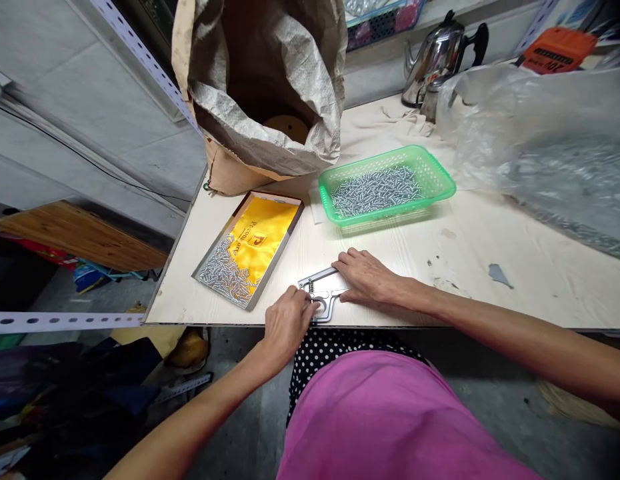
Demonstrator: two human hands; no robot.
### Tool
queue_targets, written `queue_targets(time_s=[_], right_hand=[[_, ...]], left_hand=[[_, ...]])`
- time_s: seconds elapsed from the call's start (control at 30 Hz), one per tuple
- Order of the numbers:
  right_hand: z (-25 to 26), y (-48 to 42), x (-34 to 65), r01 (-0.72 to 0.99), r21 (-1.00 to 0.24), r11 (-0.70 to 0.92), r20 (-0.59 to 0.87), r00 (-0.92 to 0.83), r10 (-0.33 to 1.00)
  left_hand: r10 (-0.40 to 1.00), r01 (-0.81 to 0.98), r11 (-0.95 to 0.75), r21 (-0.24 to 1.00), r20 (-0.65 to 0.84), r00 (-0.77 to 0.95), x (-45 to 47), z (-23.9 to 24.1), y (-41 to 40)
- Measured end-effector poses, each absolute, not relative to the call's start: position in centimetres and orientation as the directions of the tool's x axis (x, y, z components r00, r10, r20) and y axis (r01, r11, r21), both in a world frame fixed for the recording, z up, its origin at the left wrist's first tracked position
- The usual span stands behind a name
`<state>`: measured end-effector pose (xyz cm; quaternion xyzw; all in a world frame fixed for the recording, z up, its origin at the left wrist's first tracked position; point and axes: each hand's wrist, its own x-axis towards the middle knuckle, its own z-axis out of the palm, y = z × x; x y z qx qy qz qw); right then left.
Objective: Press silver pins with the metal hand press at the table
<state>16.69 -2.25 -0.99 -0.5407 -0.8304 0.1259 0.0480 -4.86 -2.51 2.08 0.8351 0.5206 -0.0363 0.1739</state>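
A flat grey metal hand tool (pixel 331 305) with two arms and a small coil spring lies at the table's front edge. My left hand (pixel 289 320) has its fingers closed on the tool's left end, by the spring and a curved loop. What else those fingertips hold, if anything, is hidden. My right hand (pixel 367 277) grips the right ends of the two arms, thumb on the near one and fingers on the far one. Left of the tool is a shallow box (pixel 276 259) with yellow cloth and many small silvery metal pins (pixel 224 273).
Behind my hands stands a green plastic basket (pixel 385 219) of similar pins. A large open paper sack (pixel 270 153) is at the back left. At the right lies a clear plastic bag (pixel 550 133) of metal pieces, near a metal kettle (pixel 435 57).
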Motion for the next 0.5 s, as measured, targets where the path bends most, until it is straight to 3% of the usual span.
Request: queue_targets(time_s=[0.07, 0.17, 0.5], right_hand=[[-1.1, -2.3, 16.7, 0.882, -0.266, 0.390, -0.047, -0.415, 0.908], [-1.6, -2.4, 17.0, 0.875, -0.269, 0.402, -0.036, -0.426, 0.904], [-0.9, -3.6, 18.6, 0.904, -0.195, 0.381, -0.104, -0.405, 0.908]], left_hand=[[0.782, 0.795, -0.570, 0.205, -0.161, 0.602, -3.9, 1.8, -2.2], [0.669, 0.682, -0.701, 0.208, -0.140, 0.730, -2.3, 0.8, -0.9], [0.548, 0.587, -0.801, 0.120, -0.247, 0.799, -0.1, 0.6, 1.4]])
